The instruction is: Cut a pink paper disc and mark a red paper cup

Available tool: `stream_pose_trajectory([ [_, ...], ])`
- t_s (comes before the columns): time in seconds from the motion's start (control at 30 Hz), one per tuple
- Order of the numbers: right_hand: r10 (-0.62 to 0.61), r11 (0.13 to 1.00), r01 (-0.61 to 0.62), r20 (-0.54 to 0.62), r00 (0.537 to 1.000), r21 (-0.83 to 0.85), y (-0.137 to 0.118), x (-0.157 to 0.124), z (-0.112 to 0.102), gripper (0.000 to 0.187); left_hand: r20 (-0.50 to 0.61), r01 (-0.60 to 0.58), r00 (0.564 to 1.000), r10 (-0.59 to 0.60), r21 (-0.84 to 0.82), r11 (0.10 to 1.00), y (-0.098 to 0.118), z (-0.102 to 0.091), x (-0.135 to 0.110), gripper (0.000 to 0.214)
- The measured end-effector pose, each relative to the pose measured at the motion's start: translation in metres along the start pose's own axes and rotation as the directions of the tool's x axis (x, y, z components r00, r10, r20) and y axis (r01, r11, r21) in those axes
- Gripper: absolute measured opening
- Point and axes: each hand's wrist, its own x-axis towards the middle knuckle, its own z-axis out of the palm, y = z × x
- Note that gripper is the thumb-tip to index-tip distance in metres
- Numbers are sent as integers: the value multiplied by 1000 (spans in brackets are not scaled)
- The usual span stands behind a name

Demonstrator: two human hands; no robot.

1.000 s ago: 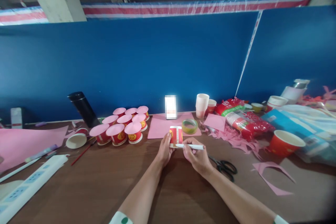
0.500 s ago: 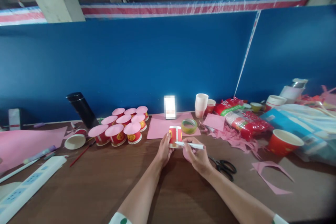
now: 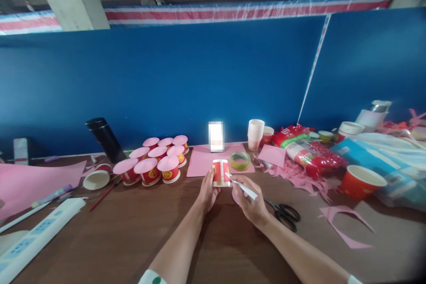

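Note:
My left hand [image 3: 209,191] is closed around the left side of a red paper cup [image 3: 219,174] with a white band and a yellow emblem, held above the table. Between the fingers of my right hand [image 3: 249,199] is a slim white pen [image 3: 244,188], its tip at the cup's right side; I cannot tell if it touches. Part of a pink paper disc [image 3: 237,195] shows beside my right fingers. Scissors [image 3: 286,214] with black handles lie to the right of that hand. Just behind the cup are a roll of tape [image 3: 240,160] and a pink paper sheet [image 3: 199,162].
Several red cups topped with pink discs [image 3: 146,165] stand at left, near a black bottle [image 3: 105,140] and a tipped cup [image 3: 97,177]. A power strip [image 3: 41,230] lies front left. At right are stacked cups [image 3: 256,134], pink scraps [image 3: 299,176] and an orange cup [image 3: 362,182].
The white pen has swung from nearly level across the cup's lower part to a slant, its tip higher on the right. The cup has turned slightly in my left hand.

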Motion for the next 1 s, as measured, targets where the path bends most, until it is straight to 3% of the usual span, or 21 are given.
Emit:
stream_pose_trajectory([
  [0.1,14,1000,-15,31,999,25,2,-1,0,16,-51,17,999,-18,-25,1000,2,0,0,37],
  [0.3,161,982,-159,-15,987,106,12,0,4,15,-14,5,1000,-5,-25,1000,1,-3,1,40],
  [0.57,191,969,-172,-92,977,178,11,8,9,15,-25,48,998,-49,-44,998,1,-5,2,38],
  [1.0,137,990,-138,-34,990,-36,14,4,6,19,-2,56,998,-56,-7,998,1,-2,1,39],
])
